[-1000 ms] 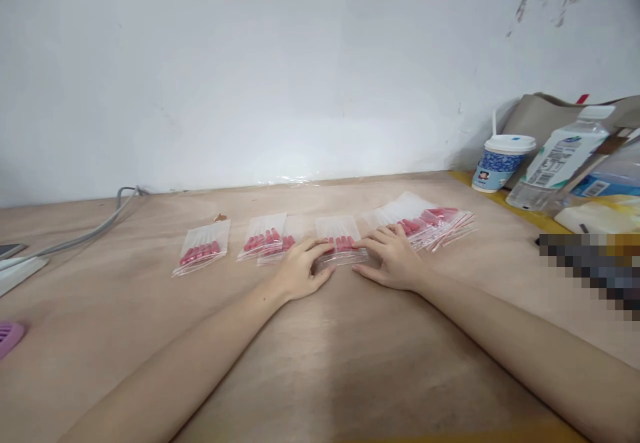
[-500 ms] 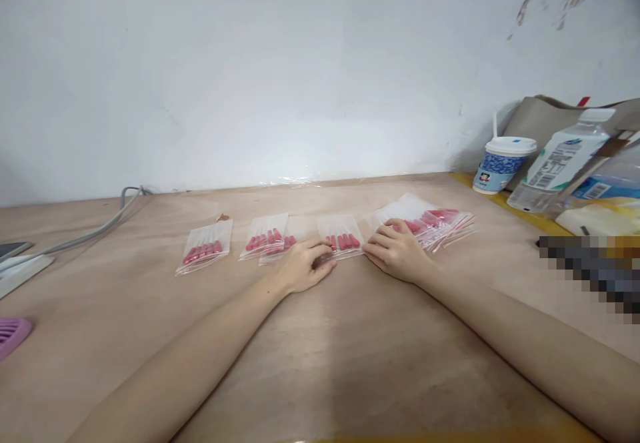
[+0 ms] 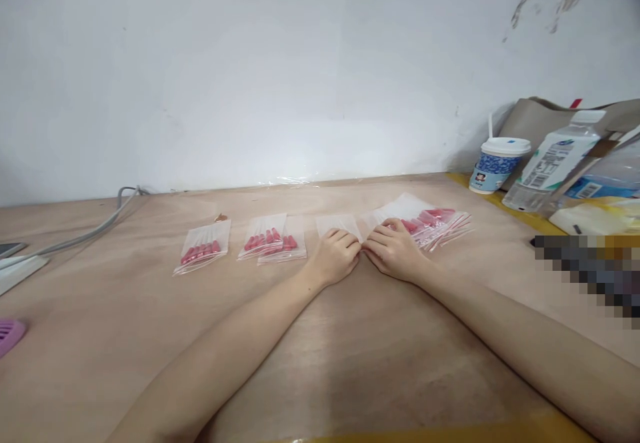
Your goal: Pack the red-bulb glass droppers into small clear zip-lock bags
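Observation:
A clear zip-lock bag (image 3: pixel 336 223) lies flat on the table, its lower part hidden under my left hand (image 3: pixel 336 255). The fingers of that hand are closed on the bag's near edge. My right hand (image 3: pixel 396 251) pinches the same edge at the right corner, so the fingertips of both hands meet. Just beyond my right hand, a fanned pile of zip-lock bags (image 3: pixel 433 223) holds small red tapered pieces. To the left, two overlapping bags (image 3: pixel 270 237) and a single bag (image 3: pixel 202 246) hold similar red pieces.
At the right stand a paper cup (image 3: pixel 496 166) with a straw, a plastic bottle (image 3: pixel 553 163) and a grey-brown bag (image 3: pixel 525 119). A pixelated dark object lies in front of them. A grey cable (image 3: pixel 95 229) and a purple slotted object (image 3: pixel 10 336) are on the left. A white wall rises behind.
My left hand has slid right along the bag's near edge to meet my right hand, covering the red pieces there and uncovering the overlapping bags. My right hand has barely moved.

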A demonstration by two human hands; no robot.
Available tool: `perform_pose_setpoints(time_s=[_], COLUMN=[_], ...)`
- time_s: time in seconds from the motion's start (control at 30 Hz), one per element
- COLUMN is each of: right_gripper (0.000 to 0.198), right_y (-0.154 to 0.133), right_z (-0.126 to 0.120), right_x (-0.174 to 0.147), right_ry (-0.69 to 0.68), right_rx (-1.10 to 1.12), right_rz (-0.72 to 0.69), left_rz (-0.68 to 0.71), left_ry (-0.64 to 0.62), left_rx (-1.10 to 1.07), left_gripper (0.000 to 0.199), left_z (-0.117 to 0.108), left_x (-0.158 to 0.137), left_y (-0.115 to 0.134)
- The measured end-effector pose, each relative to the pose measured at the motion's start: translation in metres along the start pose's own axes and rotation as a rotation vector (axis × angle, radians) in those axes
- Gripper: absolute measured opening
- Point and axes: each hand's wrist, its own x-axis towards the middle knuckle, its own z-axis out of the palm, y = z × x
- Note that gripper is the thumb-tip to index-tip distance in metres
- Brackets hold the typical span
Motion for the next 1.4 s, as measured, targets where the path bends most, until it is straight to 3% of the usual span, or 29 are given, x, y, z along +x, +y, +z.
perform_pose_setpoints(time_s=[0.47,0.93,1.1,1.27,1.4], right_gripper=[0.023,0.018,0.016,0.013,0.02], right_y=[-0.003,0.002,0.027,0.028,0.014], right_z=[-0.003,-0.001,-0.002,-0.004,-0.005], right_x=[0.0,-0.005,-0.025,-0.026,-0.015], right_ry=[0.021,0.062,0.08,0.039,-0.018], right_rx=[-0.03,-0.041,-0.1,-0.072,-0.109], right_rz=[0.0,0.03,0.145,0.166,0.15], left_rz=[0.112,0.096,0.016,-0.039,-0.267], left_ry=[0.029,0.107,0.163,0.184,0.161], left_rx=[0.115,0.127,0.133,0.111,0.111], left_gripper=[0.017,0.019,0.017,0.01,0.027], left_z=[-0.001,-0.039,-0.06,-0.064,-0.064], left_x=[0.001,-0.045,-0.079,-0.092,-0.088], left_y=[-0.004,-0.029,-0.047,-0.043,-0.044])
